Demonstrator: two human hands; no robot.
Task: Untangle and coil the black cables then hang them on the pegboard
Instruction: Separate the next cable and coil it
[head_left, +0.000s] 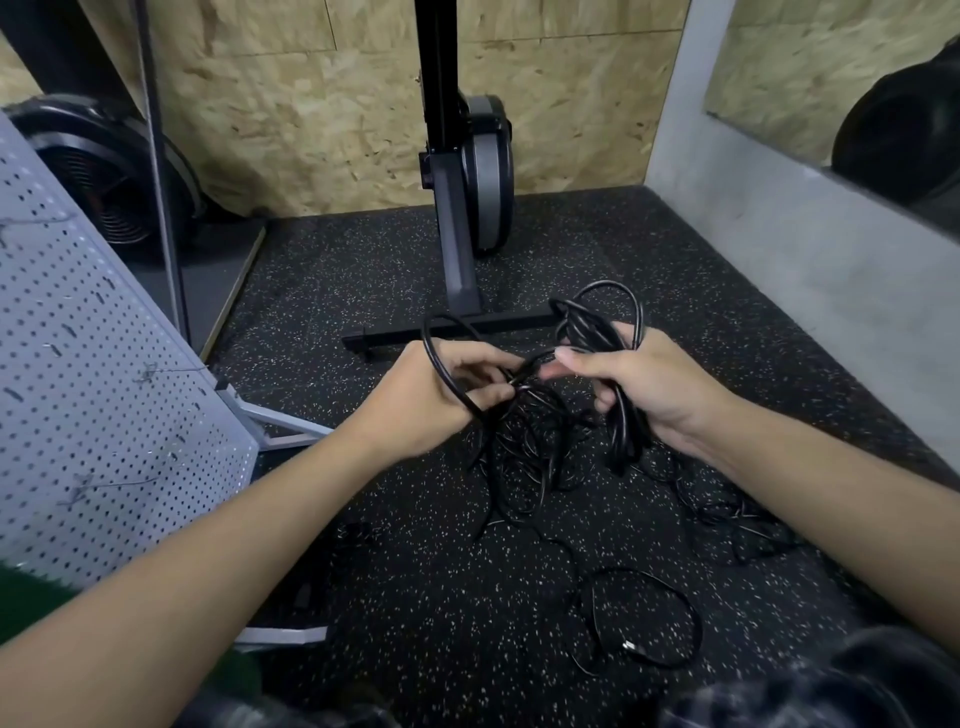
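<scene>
A coiled bundle of black cable (605, 332) is gripped by the right hand (644, 387); a strand is pinched by the left hand (441, 397). A tangle (524, 447) hangs above speckled rubber flooring (415, 571), beside a pegboard (93, 395).

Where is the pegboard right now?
In the head view the grey pegboard stands at the far left on the speckled floor, left of the left hand and the tangled black cables.

There are two bare hands, the left hand (441, 400) and the right hand (654, 384), and one grey perforated metal pegboard (93, 405). The black rubber-sheathed cables sit in four clusters: one gathered bundle (589, 327), one tangled heap (524, 452), one fainter tangle (727, 514) and one thin loose loop (629, 646). How many separate cables the tangles hold cannot be counted, though probably several.
</scene>
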